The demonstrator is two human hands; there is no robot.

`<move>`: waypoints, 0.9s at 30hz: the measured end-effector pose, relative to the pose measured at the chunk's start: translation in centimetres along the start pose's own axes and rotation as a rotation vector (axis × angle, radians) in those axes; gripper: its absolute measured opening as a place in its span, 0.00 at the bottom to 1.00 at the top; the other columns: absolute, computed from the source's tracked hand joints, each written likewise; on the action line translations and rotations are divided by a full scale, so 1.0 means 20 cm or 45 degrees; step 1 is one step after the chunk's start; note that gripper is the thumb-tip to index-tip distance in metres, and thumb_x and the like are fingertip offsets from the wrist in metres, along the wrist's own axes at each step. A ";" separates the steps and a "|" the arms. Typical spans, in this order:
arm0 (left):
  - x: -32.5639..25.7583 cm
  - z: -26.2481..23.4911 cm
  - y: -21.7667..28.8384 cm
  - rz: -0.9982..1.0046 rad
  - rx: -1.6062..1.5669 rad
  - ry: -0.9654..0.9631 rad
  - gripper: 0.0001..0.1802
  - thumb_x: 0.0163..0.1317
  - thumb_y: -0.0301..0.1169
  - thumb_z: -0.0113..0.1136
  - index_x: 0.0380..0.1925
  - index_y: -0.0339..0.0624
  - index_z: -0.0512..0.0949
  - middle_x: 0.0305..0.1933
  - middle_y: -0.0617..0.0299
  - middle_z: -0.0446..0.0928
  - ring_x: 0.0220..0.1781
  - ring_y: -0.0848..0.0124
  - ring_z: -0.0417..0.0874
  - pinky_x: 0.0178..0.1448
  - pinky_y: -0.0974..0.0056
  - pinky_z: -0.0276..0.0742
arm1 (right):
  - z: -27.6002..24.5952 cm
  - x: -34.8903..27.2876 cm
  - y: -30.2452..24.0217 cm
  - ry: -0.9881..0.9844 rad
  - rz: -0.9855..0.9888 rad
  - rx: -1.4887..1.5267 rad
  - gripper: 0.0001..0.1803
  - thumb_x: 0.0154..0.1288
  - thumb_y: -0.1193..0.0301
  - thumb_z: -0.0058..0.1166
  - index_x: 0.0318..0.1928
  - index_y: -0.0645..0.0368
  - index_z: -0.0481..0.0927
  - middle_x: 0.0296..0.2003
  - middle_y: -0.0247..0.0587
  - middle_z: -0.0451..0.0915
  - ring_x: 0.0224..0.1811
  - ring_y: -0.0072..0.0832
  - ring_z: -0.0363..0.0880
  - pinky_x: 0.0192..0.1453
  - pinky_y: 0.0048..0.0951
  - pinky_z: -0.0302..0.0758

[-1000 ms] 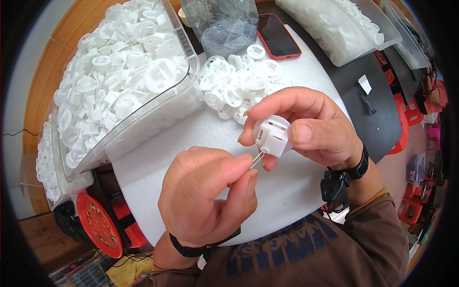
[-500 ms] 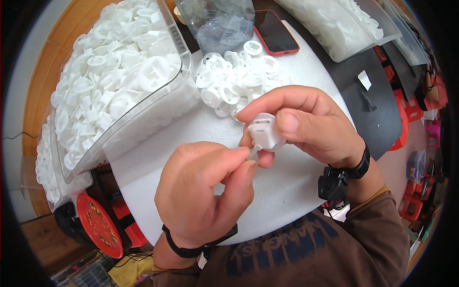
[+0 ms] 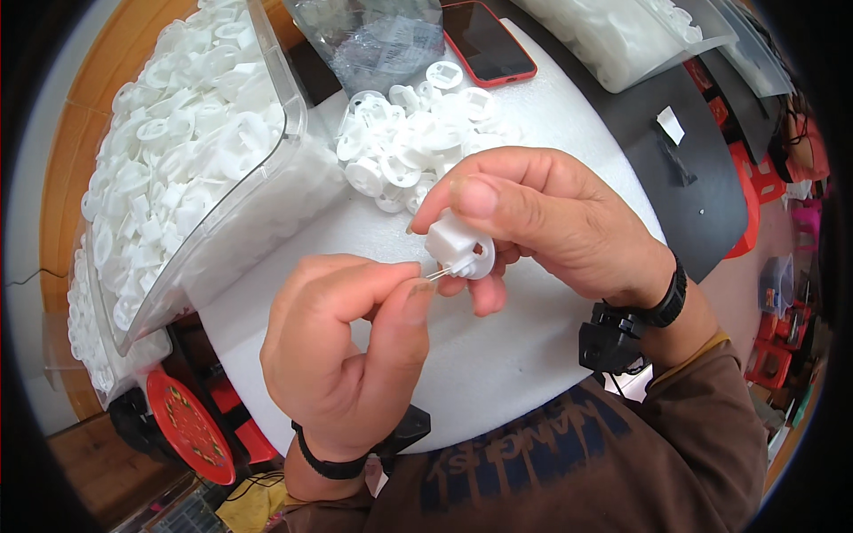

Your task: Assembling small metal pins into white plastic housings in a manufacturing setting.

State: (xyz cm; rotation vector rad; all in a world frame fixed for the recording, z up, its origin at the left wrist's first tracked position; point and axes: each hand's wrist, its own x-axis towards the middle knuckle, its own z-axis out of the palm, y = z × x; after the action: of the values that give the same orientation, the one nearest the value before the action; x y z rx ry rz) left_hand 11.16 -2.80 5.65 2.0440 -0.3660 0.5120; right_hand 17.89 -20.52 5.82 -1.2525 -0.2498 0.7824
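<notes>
**Hands Assembling a White Plastic Fitting Above the Tabletop**

A white round tabletop (image 3: 498, 373) carries a clear bin (image 3: 267, 191) filled with white plastic parts, at left. A loose pile of white fittings (image 3: 404, 147) lies just beside it. The right hand (image 3: 551, 218) grasps a white plastic fitting (image 3: 460, 249) above the tabletop. The left hand (image 3: 342, 351) pinches a thin metal pin (image 3: 437, 274), its tip touching the fitting.

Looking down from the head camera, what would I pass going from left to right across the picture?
Clear bin of white parts → left hand pinching a thin metal pin → white part held in the right hand → black wristband → black board.
</notes>
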 end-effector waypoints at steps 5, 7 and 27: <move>0.00 0.01 0.00 -0.012 0.004 0.010 0.03 0.61 0.23 0.53 0.31 0.35 0.76 0.29 0.61 0.72 0.21 0.82 0.66 0.26 0.76 0.60 | 0.00 0.00 0.00 -0.013 -0.016 0.029 0.22 0.68 0.55 0.46 0.42 0.63 0.79 0.27 0.39 0.79 0.21 0.19 0.77 0.25 0.17 0.74; 0.00 0.01 0.01 -0.019 -0.001 0.002 0.03 0.61 0.23 0.53 0.31 0.35 0.76 0.28 0.62 0.71 0.21 0.82 0.66 0.26 0.76 0.60 | 0.00 0.00 0.00 -0.028 -0.026 0.005 0.22 0.68 0.55 0.46 0.42 0.63 0.79 0.27 0.38 0.79 0.21 0.19 0.76 0.25 0.17 0.74; -0.01 0.02 0.01 -0.134 -0.279 0.155 0.11 0.48 0.17 0.64 0.34 0.35 0.76 0.27 0.60 0.74 0.26 0.74 0.72 0.30 0.72 0.66 | -0.02 -0.01 -0.01 -0.143 -0.048 0.175 0.23 0.57 0.67 0.61 0.51 0.65 0.75 0.36 0.39 0.80 0.33 0.23 0.81 0.34 0.20 0.78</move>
State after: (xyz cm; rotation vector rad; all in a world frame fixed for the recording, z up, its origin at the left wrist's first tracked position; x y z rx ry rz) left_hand 10.89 -3.24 5.58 1.8010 -0.2296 0.5063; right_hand 18.11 -21.04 5.96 -1.0733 -0.3052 0.8246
